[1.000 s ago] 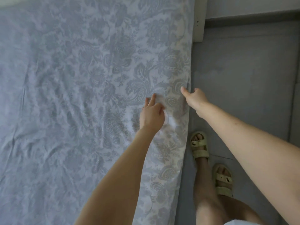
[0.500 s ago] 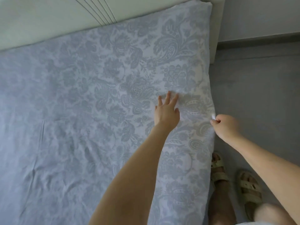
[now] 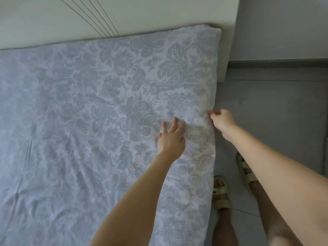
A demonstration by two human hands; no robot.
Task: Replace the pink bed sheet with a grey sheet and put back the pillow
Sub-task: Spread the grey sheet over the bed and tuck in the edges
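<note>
Sheet (image 3: 85, 125) under left hand (image 3: 170, 139), in right hand (image 3: 222, 120)

Nothing to read anywhere in shot, no words, labels or numbers. The grey sheet (image 3: 106, 112) shows only a floral paisley print, the headboard (image 3: 44, 23) only plain grooved lines, and the sandals (image 3: 221, 197) show no legible brand mark.
</note>
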